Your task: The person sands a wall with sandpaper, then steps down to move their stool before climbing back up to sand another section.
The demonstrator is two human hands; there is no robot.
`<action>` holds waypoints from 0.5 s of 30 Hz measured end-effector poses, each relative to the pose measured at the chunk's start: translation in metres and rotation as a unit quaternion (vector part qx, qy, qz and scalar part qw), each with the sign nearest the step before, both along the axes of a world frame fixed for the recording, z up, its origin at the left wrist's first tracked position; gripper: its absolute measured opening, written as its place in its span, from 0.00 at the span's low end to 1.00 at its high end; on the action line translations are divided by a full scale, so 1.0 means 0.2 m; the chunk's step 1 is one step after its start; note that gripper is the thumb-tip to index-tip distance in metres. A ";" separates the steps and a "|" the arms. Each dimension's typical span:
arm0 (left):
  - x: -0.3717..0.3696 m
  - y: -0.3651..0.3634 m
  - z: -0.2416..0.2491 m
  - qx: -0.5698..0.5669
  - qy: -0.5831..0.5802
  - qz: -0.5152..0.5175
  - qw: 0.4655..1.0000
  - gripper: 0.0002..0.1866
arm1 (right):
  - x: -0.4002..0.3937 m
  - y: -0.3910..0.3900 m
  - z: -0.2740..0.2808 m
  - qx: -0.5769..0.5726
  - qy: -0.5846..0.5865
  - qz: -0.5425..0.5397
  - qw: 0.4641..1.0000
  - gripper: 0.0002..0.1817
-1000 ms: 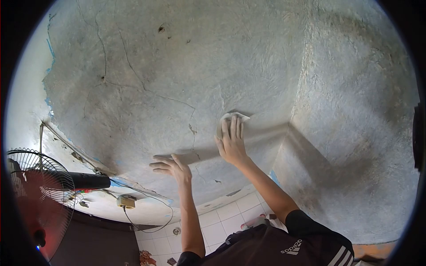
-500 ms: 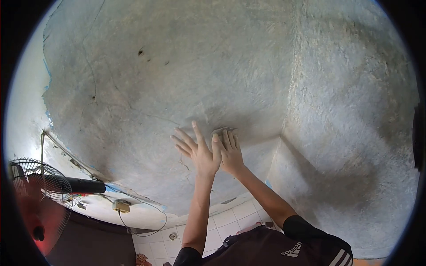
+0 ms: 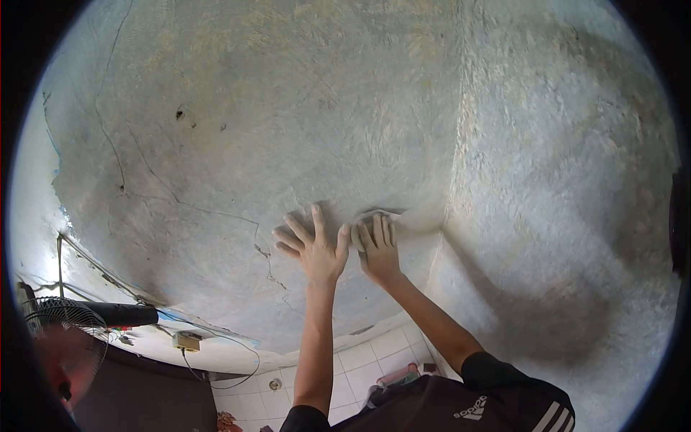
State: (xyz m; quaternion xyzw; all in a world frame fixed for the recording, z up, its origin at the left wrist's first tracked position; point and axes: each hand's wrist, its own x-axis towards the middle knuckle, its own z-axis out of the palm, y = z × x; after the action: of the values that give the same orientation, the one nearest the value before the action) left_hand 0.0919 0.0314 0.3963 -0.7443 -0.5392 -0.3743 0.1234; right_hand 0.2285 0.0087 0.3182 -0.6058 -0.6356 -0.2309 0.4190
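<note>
Both my arms reach up to a rough grey plaster wall (image 3: pixel 288 108). My right hand (image 3: pixel 379 248) presses a small pale pad, like a piece of sandpaper (image 3: pixel 389 216), flat against the plaster near the inner corner. Only the pad's upper edge shows past my fingers. My left hand (image 3: pixel 313 245) lies flat on the wall right beside it, fingers spread, holding nothing. The two hands touch at the thumbs.
An inner wall corner (image 3: pixel 450 180) runs just right of my hands. Cracks (image 3: pixel 263 252) cross the plaster at the left. Lower left are a standing fan (image 3: pixel 68 324), a wall socket with a cable (image 3: pixel 187 340), and white tiles (image 3: pixel 360 367).
My left hand rose from lower left to lie flat beside my right hand. The right hand with the pad slid slightly down and left, and the view shifted toward the corner.
</note>
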 end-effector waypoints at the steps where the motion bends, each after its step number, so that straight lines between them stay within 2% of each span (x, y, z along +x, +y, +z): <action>1: 0.00 0.01 -0.02 0.012 0.006 0.004 1.000 0.44 | 0.03 0.01 0.06 0.021 0.015 0.018 1.000 0.32; 3: 0.00 -0.01 -0.05 0.015 0.016 0.011 1.000 0.44 | 0.05 -0.02 0.19 0.032 0.035 0.040 0.998 0.32; 5: 0.01 -0.04 -0.05 -0.067 -0.002 0.013 0.998 0.41 | 0.09 0.02 0.46 0.090 0.070 0.023 0.993 0.31; 8: 0.03 -0.08 -0.06 -0.137 -0.008 0.019 0.990 0.38 | 0.11 0.04 0.60 0.130 0.090 0.027 0.987 0.30; 9: 0.04 -0.08 -0.06 -0.138 -0.010 0.023 0.990 0.38 | 0.11 0.04 0.55 0.128 0.089 0.031 0.987 0.30; 12: 0.05 -0.06 -0.11 -0.126 -0.025 0.026 0.991 0.36 | 0.09 0.03 0.19 0.024 -0.035 0.002 0.999 0.29; 13: 0.05 -0.05 -0.14 -0.090 -0.019 0.027 0.995 0.35 | 0.07 0.00 0.14 0.027 -0.036 0.006 0.999 0.29; 15: 0.05 -0.03 -0.17 -0.051 -0.014 0.032 0.998 0.35 | 0.06 -0.01 0.10 0.030 0.070 0.044 0.996 0.28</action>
State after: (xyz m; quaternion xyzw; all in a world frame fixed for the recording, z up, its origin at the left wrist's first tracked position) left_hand 0.1013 0.0259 0.3629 -0.7265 -0.5829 -0.3525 0.0902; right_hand 0.2409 0.0058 0.3384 -0.5791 -0.6235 -0.1885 0.4902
